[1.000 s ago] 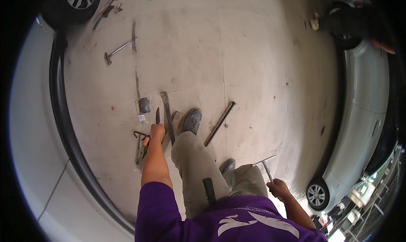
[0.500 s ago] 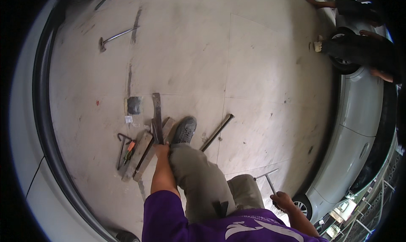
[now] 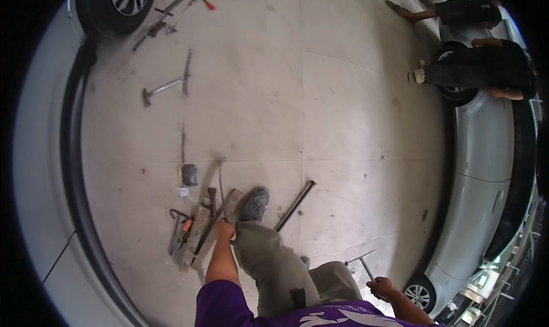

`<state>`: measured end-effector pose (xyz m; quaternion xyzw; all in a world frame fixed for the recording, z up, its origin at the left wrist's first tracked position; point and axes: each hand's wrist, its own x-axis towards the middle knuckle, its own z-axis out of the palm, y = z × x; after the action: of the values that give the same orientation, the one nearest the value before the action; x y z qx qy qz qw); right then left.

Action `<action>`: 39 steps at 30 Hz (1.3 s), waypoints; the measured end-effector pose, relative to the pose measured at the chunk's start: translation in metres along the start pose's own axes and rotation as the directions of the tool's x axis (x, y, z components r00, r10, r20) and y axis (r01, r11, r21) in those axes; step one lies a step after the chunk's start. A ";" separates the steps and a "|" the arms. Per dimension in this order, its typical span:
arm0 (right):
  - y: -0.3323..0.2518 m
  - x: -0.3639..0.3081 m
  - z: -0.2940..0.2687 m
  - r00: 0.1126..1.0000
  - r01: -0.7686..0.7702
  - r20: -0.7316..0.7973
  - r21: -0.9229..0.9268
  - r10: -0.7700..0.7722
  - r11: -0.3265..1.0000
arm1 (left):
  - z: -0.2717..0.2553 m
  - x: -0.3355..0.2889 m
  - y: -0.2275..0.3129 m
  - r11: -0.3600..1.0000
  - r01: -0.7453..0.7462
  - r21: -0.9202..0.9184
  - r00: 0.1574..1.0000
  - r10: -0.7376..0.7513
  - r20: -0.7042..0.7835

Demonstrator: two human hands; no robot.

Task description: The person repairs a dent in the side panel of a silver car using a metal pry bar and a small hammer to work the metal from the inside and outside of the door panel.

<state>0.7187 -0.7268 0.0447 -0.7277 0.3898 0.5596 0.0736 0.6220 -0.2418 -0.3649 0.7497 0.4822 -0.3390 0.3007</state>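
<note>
My left hand (image 3: 224,231) is closed around the near end of a flat metal bar (image 3: 222,184), which points away from me and shows its thin edge, slightly curved at the far tip. Just left of that hand lie worn wooden blocks (image 3: 195,235), with another dark bar (image 3: 212,201) against them. Off to the right, my right hand (image 3: 381,288) is wrapped around the shaft of a slim-headed hammer (image 3: 365,266), its head held up away from me. Part of that grip is hidden.
Hand tools (image 3: 186,227) lie left of the blocks; a long dark rod (image 3: 295,205) lies right of my shoe (image 3: 255,204). A hammer (image 3: 160,91) lies farther off. Cars flank both sides: a grey body panel (image 3: 43,155) and a silver car (image 3: 483,150), where two people (image 3: 480,67) stand.
The bar in my left hand has turned from its broad face to its thin edge. My view has shifted, bringing in a wheel and red-handled tool at the far left.
</note>
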 end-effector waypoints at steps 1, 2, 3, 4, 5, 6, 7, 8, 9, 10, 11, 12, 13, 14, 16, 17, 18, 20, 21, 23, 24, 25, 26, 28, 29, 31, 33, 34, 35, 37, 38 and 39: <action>-0.002 -0.005 -0.002 0.999 0.024 0.023 0.029 -0.025 0.999 | -0.007 -0.004 -0.008 0.996 -0.020 -0.088 0.998 0.015 -0.065; 0.002 -0.010 -0.004 0.998 0.037 0.045 0.069 -0.041 0.997 | -0.027 -0.015 -0.002 0.973 0.081 -0.218 0.996 -0.069 0.062; 0.008 -0.014 -0.004 0.997 0.043 0.066 0.114 -0.051 0.993 | -0.053 -0.036 0.014 0.926 0.191 -0.326 0.971 -0.129 0.201; 0.012 -0.021 -0.004 0.995 0.048 0.077 0.108 -0.057 0.993 | -0.081 -0.063 0.026 0.854 0.312 -0.415 0.925 -0.173 0.339; 0.012 -0.027 -0.007 0.994 0.064 0.082 0.096 -0.072 0.993 | -0.106 -0.091 0.031 0.872 0.260 -0.415 0.944 -0.139 0.299; 0.010 -0.036 -0.011 0.992 0.081 0.086 0.081 -0.088 0.993 | -0.128 -0.122 0.029 0.886 0.208 -0.414 0.961 -0.105 0.257; 0.001 -0.054 -0.014 0.990 0.107 0.082 0.055 -0.111 0.993 | -0.147 -0.149 0.019 0.898 0.159 -0.411 0.974 -0.075 0.212; -0.006 -0.072 -0.015 0.985 0.145 0.077 0.085 -0.152 0.986 | -0.152 -0.171 -0.002 0.951 -0.017 -0.308 0.999 0.030 0.038; -0.012 -0.090 -0.014 0.979 0.179 0.074 0.110 -0.188 0.978 | -0.155 -0.194 -0.024 0.972 -0.165 -0.167 0.982 0.147 -0.117; -0.018 -0.103 -0.014 0.968 0.226 0.080 0.136 -0.238 0.965 | -0.179 -0.223 -0.031 0.950 -0.232 -0.209 0.970 0.211 -0.119; -0.023 -0.114 -0.012 0.935 0.306 0.098 0.267 -0.342 0.914 | -0.198 -0.260 -0.041 0.922 -0.294 -0.251 0.955 0.271 -0.120; -0.024 -0.121 -0.006 0.889 0.364 0.121 0.398 -0.442 0.842 | -0.222 -0.303 -0.049 0.894 -0.349 -0.282 0.937 0.326 -0.127; -0.025 -0.129 0.002 0.833 0.401 0.133 0.523 -0.536 0.752 | -0.247 -0.339 -0.051 0.886 -0.364 -0.288 0.929 0.366 -0.049; -0.027 -0.148 0.011 0.787 0.410 0.138 0.613 -0.602 0.676 | -0.275 -0.375 -0.050 0.883 -0.370 -0.290 0.916 0.399 0.045; -0.058 -0.187 0.017 0.661 0.423 0.102 0.768 -0.744 0.481 | -0.311 -0.431 -0.052 0.857 -0.434 -0.276 0.859 0.486 0.158; -0.060 -0.197 0.020 0.580 0.389 0.113 0.832 -0.807 0.396 | -0.320 -0.461 -0.057 0.843 -0.477 -0.248 0.820 0.529 0.218; -0.060 -0.203 0.025 0.488 0.346 0.096 0.891 -0.868 0.293 | -0.329 -0.487 -0.057 0.815 -0.538 -0.216 0.768 0.580 0.273; -0.045 -0.208 0.028 0.341 0.297 0.185 0.909 -0.922 0.292 | -0.326 -0.537 -0.064 0.797 -0.599 -0.085 0.745 0.593 0.306; -0.038 -0.230 0.028 0.341 0.282 0.221 0.903 -0.914 0.323 | -0.317 -0.555 -0.074 0.760 -0.648 -0.046 0.729 0.636 0.252; -0.006 -0.255 0.027 0.343 0.345 0.285 0.848 -0.895 0.403 | -0.291 -0.589 -0.099 0.676 -0.734 0.070 0.679 0.728 0.090; 0.013 -0.257 0.025 0.363 0.420 0.311 0.787 -0.878 0.452 | -0.287 -0.609 -0.103 0.679 -0.723 0.129 0.689 0.722 0.064; 0.030 -0.261 0.024 0.385 0.489 0.334 0.717 -0.860 0.497 | -0.286 -0.631 -0.108 0.682 -0.707 0.187 0.699 0.714 0.037; 0.043 -0.270 0.025 0.381 0.504 0.387 0.675 -0.840 0.539 | -0.286 -0.649 -0.112 0.686 -0.686 0.243 0.708 0.706 0.007; 0.070 -0.287 0.027 0.395 0.525 0.503 0.563 -0.769 0.638 | -0.283 -0.672 -0.130 0.587 -0.685 0.432 0.586 0.796 -0.152; 0.080 -0.284 0.032 0.385 0.478 0.571 0.548 -0.725 0.686 | -0.287 -0.682 -0.139 0.541 -0.660 0.520 0.510 0.832 -0.218; 0.097 -0.271 0.051 0.276 0.381 0.673 0.580 -0.687 0.721 | -0.311 -0.704 -0.148 0.492 -0.543 0.681 0.296 0.871 -0.393; 0.109 -0.275 0.075 0.106 0.275 0.719 0.643 -0.687 0.715 | -0.352 -0.734 -0.144 0.518 -0.440 0.733 0.170 0.850 -0.498; 0.109 -0.282 0.087 0.051 0.297 0.687 0.683 -0.725 0.667 | -0.366 -0.749 -0.149 0.561 -0.333 0.758 0.082 0.818 -0.570; 0.109 -0.289 0.100 -0.003 0.310 0.648 0.725 -0.762 0.615 | -0.378 -0.760 -0.156 0.601 -0.229 0.766 -0.016 0.785 -0.620; 0.102 -0.310 0.125 -0.132 0.285 0.599 0.786 -0.790 0.549 | -0.398 -0.769 -0.153 0.713 -0.469 0.522 -0.301 0.427 -0.853; 0.093 -0.324 0.136 -0.207 0.252 0.588 0.805 -0.782 0.538 | -0.403 -0.773 -0.154 0.625 -0.671 0.398 -0.265 0.299 -0.917; 0.083 -0.337 0.148 -0.282 0.215 0.573 0.820 -0.770 0.531 | -0.408 -0.778 -0.153 0.478 -0.833 0.278 -0.225 0.166 -0.960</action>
<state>0.5288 -0.5400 0.3117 -0.1895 -0.0331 0.6896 0.6982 0.3319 -0.2738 0.4778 0.7789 0.2246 0.5497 0.2016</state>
